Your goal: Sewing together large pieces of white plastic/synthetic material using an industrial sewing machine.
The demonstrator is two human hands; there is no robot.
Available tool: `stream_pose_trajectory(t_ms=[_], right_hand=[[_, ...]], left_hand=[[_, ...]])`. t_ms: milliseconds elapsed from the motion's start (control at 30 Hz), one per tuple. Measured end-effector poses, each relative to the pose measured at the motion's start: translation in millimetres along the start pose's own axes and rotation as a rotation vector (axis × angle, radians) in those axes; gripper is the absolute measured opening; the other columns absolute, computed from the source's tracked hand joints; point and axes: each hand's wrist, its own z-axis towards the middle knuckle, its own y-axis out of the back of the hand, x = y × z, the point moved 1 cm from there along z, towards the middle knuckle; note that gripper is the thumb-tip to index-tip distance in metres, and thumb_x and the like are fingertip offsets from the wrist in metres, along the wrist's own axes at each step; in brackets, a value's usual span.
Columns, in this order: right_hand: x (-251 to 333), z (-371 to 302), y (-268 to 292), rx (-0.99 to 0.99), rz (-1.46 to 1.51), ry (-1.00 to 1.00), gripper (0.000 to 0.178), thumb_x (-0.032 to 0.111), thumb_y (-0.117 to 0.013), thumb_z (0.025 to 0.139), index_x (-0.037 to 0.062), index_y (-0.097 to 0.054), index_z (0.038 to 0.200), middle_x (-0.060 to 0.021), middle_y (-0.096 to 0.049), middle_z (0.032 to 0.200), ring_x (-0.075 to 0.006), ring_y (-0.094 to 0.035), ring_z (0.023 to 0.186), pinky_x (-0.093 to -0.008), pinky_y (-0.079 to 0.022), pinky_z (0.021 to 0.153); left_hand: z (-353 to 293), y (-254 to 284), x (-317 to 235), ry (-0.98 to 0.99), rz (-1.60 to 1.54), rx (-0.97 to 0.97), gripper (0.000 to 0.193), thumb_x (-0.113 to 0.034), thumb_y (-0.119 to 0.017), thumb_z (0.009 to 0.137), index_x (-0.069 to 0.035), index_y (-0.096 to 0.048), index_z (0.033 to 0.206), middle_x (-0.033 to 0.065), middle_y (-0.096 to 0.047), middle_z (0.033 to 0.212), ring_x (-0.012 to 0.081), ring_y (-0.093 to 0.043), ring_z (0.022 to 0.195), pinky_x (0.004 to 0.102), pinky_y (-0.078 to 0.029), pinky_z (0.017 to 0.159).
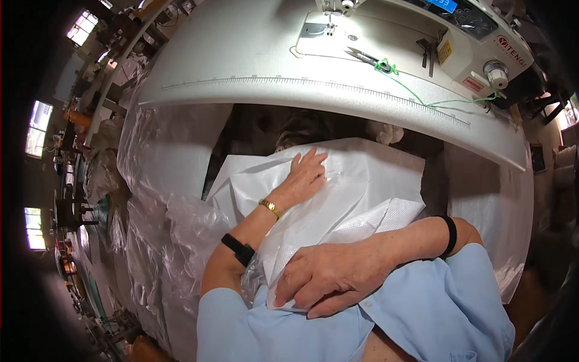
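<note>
A white woven plastic sheet (347, 175) lies creased over my lap, below the front edge of the sewing table. Its smooth face is partly turned back, so a textured face shows near my right hand. On the sheet's far part rests my left hand (301, 179), fingers stretched out and slightly apart, with a gold bracelet at the wrist. Close to my body, my right hand (332, 274) is bent across my front, its fingers curled over the near edge of the sheet. The right fingertips and thumb are partly hidden by the hand and sheet.
Ahead stands a sewing machine (482, 51) with a lit needle area. Thread snips (369, 59) tied with green cord lie on the white tabletop (241, 54), near a small dark tool (426, 53). Clear plastic sheeting (166, 235) hangs at the left.
</note>
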Motion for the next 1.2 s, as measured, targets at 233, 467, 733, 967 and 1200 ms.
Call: stream_pose_trajectory(t_ms=[233,467,733,967,1200], right_hand=[[-4.3,-8.5,2.2,-0.052,-0.018,0.026,0.022,0.020,-0.061,0.097,0.0009,-0.060,0.086,-0.0158,-0.061,0.127,-0.0330,-0.055,0.121,-0.0459,-0.042,0.098],[-4.2,-10.0,4.2,-0.043,-0.034,0.022,0.022,0.021,-0.062,0.096,0.0017,-0.058,0.086,-0.0153,-0.061,0.127,-0.0326,-0.054,0.121,-0.0458,-0.043,0.096],[13.7,-17.4,9.5,-0.171,-0.183,0.152,0.019,0.018,-0.065,0.090,0.0004,-0.057,0.090,-0.0152,-0.061,0.113,-0.0330,-0.056,0.106,-0.0434,-0.043,0.091],[67.8,-84.3,56.3,-0.567,-0.860,0.194,0.016,0.012,-0.075,0.082,0.0055,-0.060,0.083,-0.0072,-0.060,0.074,-0.0244,-0.056,0.056,-0.0356,-0.042,0.048],[-16.3,-195.7,18.5,-0.993,-1.020,-0.798,0.017,0.016,-0.067,0.089,0.0015,-0.058,0.087,-0.0176,-0.063,0.073,-0.0354,-0.061,0.062,-0.0410,-0.046,0.055]], left_hand=[[9.7,17.3,-0.1,-0.021,-0.076,0.009,0.010,-0.009,-0.063,0.085,0.000,-0.063,0.082,0.0134,-0.062,0.125,0.0323,-0.057,0.109,0.0404,-0.039,0.101],[-6.9,23.4,15.4,-0.068,0.105,-0.014,0.009,-0.009,-0.068,0.078,-0.001,-0.063,0.078,0.0098,-0.067,0.097,0.0245,-0.062,0.082,0.0362,-0.047,0.070],[-27.3,129.8,-6.4,-0.083,-0.250,-0.359,0.009,-0.001,-0.066,0.083,0.001,-0.059,0.077,0.0007,-0.056,0.076,0.0088,-0.051,0.072,0.0257,-0.042,0.063],[-82.2,276.1,-66.9,0.033,0.075,-1.227,0.011,-0.007,-0.064,0.091,-0.003,-0.068,0.100,0.0039,-0.063,0.098,0.0138,-0.062,0.092,0.0287,-0.050,0.085],[23.2,269.6,-91.8,-0.114,-0.183,-0.862,0.012,-0.013,-0.059,0.097,-0.010,-0.063,0.086,-0.0060,-0.055,0.080,0.0039,-0.052,0.074,0.0208,-0.046,0.063]])
